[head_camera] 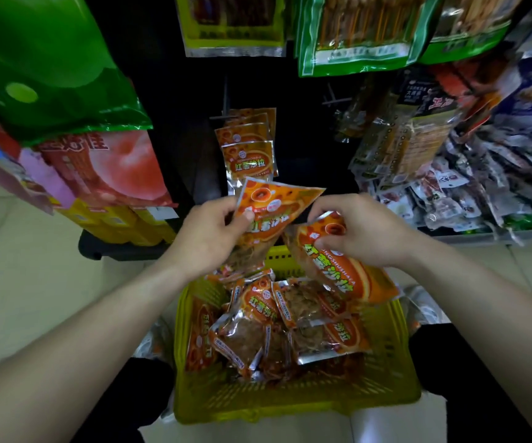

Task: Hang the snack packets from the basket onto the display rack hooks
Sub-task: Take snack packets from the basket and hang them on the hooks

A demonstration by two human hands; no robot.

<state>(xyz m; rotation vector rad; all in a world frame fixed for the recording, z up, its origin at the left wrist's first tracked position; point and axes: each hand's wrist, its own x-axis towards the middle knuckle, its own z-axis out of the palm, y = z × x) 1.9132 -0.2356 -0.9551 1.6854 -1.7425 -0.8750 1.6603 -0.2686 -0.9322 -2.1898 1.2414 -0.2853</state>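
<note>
left hand [208, 238] pinches packet [268, 212] by corner, tilted, just below hung row [248, 151] at 12 o'clock. right hand [360, 231] grips second packet [338, 266] over basket [290, 401] at 6. risk: hook seems lost in dark; hole misses, loose pinch slips, packet drops outside basket.

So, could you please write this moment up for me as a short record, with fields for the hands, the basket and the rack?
left hand: grips the first packet by its left edge, held up in front of the rack
right hand: pinches the top of the second packet, which slants over the basket's far rim
basket: yellow plastic, holding the loose packets, all orange
hung packets: a row of the same orange kind on a hook straight ahead
green bags: hanging higher up
</note>
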